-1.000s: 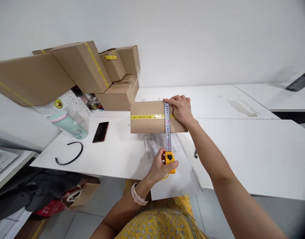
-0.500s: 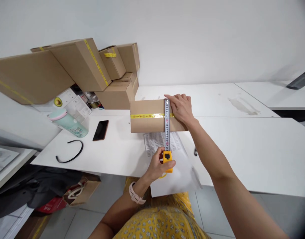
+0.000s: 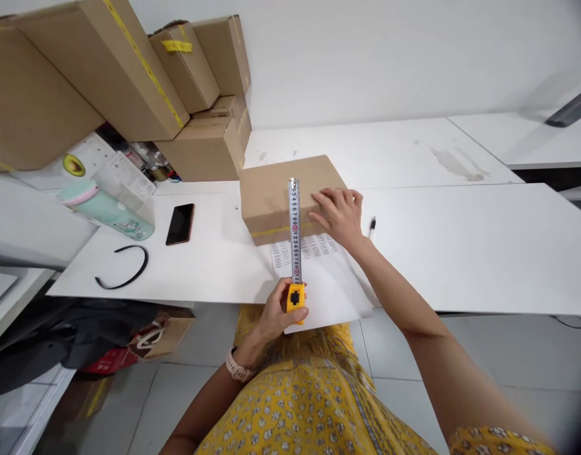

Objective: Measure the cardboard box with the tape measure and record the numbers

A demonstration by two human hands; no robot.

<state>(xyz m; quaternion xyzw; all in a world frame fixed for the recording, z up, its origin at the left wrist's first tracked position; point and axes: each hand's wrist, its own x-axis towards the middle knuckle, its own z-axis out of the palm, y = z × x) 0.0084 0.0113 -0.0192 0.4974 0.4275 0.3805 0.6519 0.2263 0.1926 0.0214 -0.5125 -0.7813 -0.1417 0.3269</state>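
My left hand (image 3: 277, 309) is closed around a yellow tape measure (image 3: 296, 303), thumb across its front. The metal blade (image 3: 294, 227) is drawn out and points away from me, over the cardboard box (image 3: 271, 189). Its tip stands free of my fingers above the box's upper face. The box lies on the white table with a strip of yellow tape along its near side. My right hand (image 3: 341, 215) rests on the right part of the box, its fingers spread over the upper face and near edge. Printed paper sheets (image 3: 325, 284) lie partly under the box.
Several cardboard boxes (image 3: 200, 148) are stacked at the back left against the wall. A mint-green bottle (image 3: 114, 212), a phone (image 3: 180, 224) and a black headband (image 3: 141, 268) lie on the left of the table (image 3: 437, 253). A pen (image 3: 372, 224) lies right of the box.
The box has tipped over, so its taped face now faces me and a wider face is up. My right hand has let go of the blade's tip. My view has tilted downward.
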